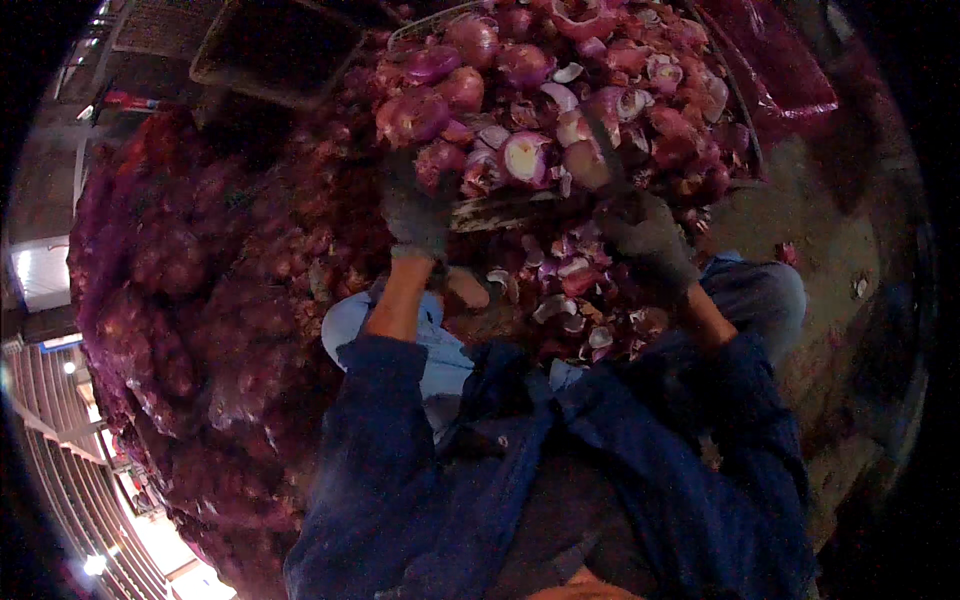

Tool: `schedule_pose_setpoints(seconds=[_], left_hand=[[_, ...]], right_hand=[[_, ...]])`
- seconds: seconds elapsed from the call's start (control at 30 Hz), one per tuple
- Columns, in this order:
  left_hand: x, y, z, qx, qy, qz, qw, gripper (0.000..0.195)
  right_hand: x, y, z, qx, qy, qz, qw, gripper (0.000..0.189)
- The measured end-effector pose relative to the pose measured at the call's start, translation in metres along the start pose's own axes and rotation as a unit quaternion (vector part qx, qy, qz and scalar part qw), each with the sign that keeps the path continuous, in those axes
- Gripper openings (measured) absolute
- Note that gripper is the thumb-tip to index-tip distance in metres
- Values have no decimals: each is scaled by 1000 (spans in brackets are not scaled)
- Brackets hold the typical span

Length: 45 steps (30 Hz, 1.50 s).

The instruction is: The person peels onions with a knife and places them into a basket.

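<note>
My left hand point(418, 214), in a dark glove, is at the near left edge of a heap of red onions. A red onion point(439, 161) sits between its fingers and thumb; shadow hides part of the grip. My right hand point(651, 236), also gloved, is closed around a knife, whose dark blade point(602, 142) points up and away over the heap. Just left of the blade lies a cut onion point(527, 157) with its pale inside showing. Loose skins and trimmed pieces point(574, 277) cover the ground between my knees.
The onion heap lies in a container with a thin rim point(739, 112). Large mesh sacks of onions point(195, 337) stand close on my left. A dark crate point(277, 49) is at the far left. A shiny red plastic sheet or bag point(787, 60) lies far right, beside bare floor point(817, 217).
</note>
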State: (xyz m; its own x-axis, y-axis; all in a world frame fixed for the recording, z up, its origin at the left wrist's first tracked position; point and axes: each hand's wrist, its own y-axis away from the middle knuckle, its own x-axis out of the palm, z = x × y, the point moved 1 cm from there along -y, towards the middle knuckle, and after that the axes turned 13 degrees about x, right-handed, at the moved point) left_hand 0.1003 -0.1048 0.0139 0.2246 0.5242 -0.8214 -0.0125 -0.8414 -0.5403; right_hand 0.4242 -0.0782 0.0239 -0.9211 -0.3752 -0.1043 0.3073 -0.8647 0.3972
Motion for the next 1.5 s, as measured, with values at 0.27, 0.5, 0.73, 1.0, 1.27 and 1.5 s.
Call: schedule_pose_setpoints(seconds=[0.27,0.5,0.73,1.0,1.27,1.5], left_hand=[[55,-18,-89,-65,119,138,981,86],[109,-15,-39,-28,192,157,968,92],[114,-22,-59,98,69,100,988,83],[61,-58,-61,-62,312,232,919,67],[-20,-37,-102,-160,576,266,756,64],[-29,-16,-114,-174,616,342,688,64]], right_hand=[[13,-22,-30,66,29,-8,997,25],[0,-17,8,84,66,-29,994,35],[-6,-20,13,24,42,-52,998,45],[-20,-22,9,-103,175,-120,972,55],[0,-18,13,-122,12,75,990,61],[-6,13,49,56,5,154,986,43]])
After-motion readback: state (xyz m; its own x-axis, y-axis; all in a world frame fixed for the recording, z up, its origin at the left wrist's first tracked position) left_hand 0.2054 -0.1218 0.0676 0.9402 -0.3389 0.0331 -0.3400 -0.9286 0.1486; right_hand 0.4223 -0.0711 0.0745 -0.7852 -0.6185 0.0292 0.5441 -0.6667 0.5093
